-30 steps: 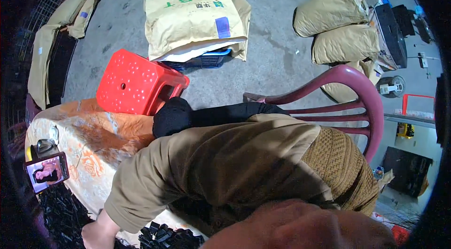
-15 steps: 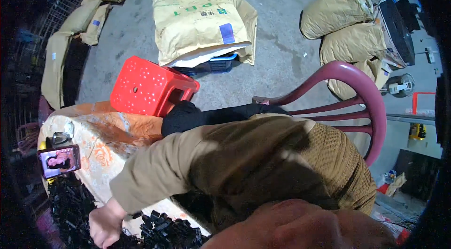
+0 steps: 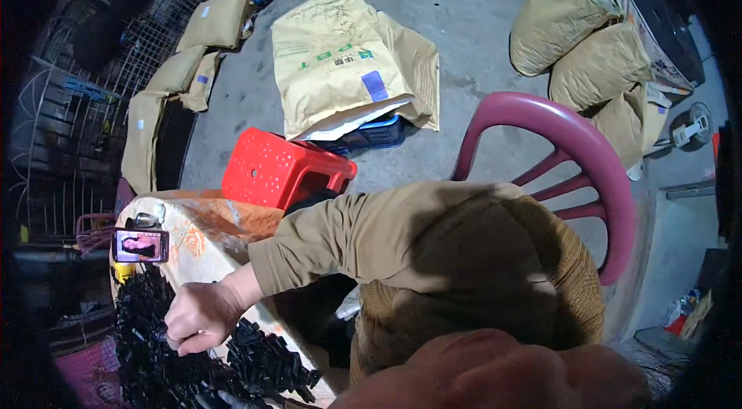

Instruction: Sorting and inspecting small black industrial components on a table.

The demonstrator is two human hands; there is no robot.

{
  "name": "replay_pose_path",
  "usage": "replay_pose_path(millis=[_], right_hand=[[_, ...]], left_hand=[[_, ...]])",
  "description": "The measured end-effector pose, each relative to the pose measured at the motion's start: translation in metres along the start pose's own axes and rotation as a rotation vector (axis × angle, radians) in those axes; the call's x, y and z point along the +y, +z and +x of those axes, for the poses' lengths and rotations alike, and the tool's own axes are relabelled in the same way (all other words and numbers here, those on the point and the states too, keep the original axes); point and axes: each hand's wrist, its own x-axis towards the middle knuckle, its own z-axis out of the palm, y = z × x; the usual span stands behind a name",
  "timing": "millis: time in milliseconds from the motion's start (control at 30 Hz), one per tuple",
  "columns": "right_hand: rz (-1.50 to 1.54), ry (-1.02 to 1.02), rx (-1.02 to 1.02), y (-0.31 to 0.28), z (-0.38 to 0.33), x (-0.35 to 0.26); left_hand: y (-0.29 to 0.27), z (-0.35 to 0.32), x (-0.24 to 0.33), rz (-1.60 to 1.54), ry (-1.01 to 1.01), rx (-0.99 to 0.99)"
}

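black plastic pieces (image 3: 147,363) lie heaped on the cloth-covered desk (image 3: 182,220), just beside the phone (image 3: 141,246). since half a second ago the view has swung, showing more of the heap, and the right hand (image 3: 202,319) now appears higher, over the pieces, so its handling shows more fully. its fingers curl inward; whether they grip a piece cannot be told. the left hand (image 3: 224,400), seemingly dark-gloved, barely shows, its fingers' state unclear.

Red stool (image 3: 263,171): beyond the bare hand (image 3: 199,320), to the upper right;
Phone (image 3: 141,246): screen lit, near the hand, upper left;
Paper sack (image 3: 332,73): over blue crate (image 3: 379,134), farther beyond the hand;
Purple chair (image 3: 617,216): well right of the hand
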Motion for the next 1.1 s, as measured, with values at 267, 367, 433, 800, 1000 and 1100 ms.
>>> replay_pose_path(millis=[267,367,433,800,1000,1100], right_hand=[[-0.007,0.049,-0.06,0.015,-0.002,-0.039],[-0.006,0.062,-0.126,0.02,-0.007,-0.04],[-0.026,0.043,-0.133,0.025,-0.013,-0.034],[-0.001,0.383,-0.243,0.06,-0.016,0.053],[-0.22,0.614,-0.772,0.081,-0.031,0.107],[-0.212,0.47,-0.896,0.099,-0.04,0.121]], left_hand=[[-0.064,-0.034,-0.004,0.102,0.061,0.006],[-0.065,-0.037,-0.017,-0.092,-0.037,-0.014],[-0.055,-0.036,0.01,0.113,-0.009,0.046],[-0.06,-0.026,0.019,0.098,-0.008,0.18],[-0.057,-0.046,0.01,0.084,-0.017,0.147],[-0.052,-0.048,0.004,-0.108,-0.086,0.121]])
